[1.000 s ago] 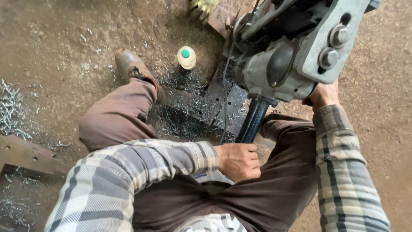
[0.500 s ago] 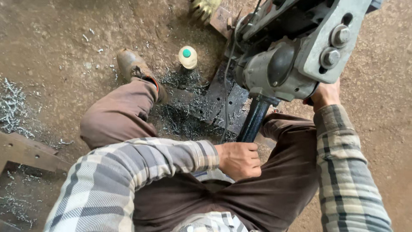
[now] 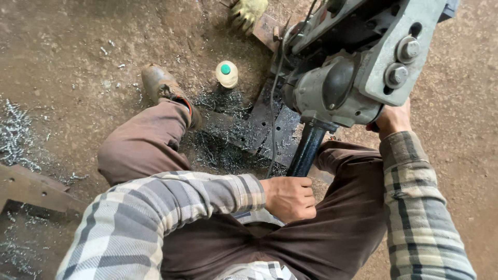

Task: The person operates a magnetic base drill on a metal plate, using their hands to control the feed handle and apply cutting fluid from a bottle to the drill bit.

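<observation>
The left hand [image 3: 289, 198] is closed round the black handle [image 3: 307, 151] of a grey cast-metal drill [image 3: 358, 72]; the right hand [image 3: 392, 119] grips under its housing (fingers hidden). Beyond lie a perforated dark steel plate [image 3: 259, 132], glinting swarf, and a cream bottle [image 3: 226, 74] with a green cap.

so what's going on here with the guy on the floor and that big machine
A person in a plaid shirt sits on the dirt floor over a grey metal drilling machine. The left hand grips its dark cylindrical handle; the right hand is tucked under the machine body. Below lies a dark perforated steel plate ringed by metal shavings, with a small cream bottle with a green cap standing beside it.
</observation>
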